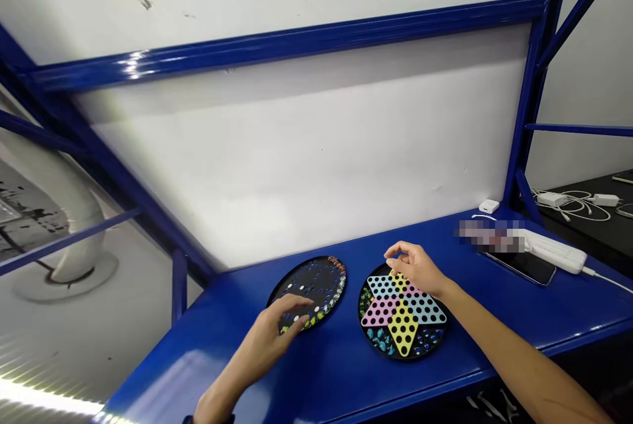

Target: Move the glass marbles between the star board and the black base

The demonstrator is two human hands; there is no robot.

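My left hand [271, 328] hovers over the near left edge of a round black tray [309, 284], its thumb and fingers apart and nothing seen between them. Marbles [340, 282] in several colours line the tray's right rim. To the right lies a round Chinese checkers board [404, 332] with a star of pink, yellow and light-blue points full of black holes. Above its far edge is my right hand [418, 270], fingers curled and thumb close to the index finger; whatever they pinch, if anything, is hidden. Blue marbles [429, 339] and teal marbles [380, 338] sit in the board's outer pockets.
Both boards rest on a blue table [341, 384] against a white wall panel [321, 147] with a blue frame. At the right are a phone [524, 267], a white power strip [556, 252] and a small white adapter [488, 206]. White cables [583, 203] lie on a dark table beyond.
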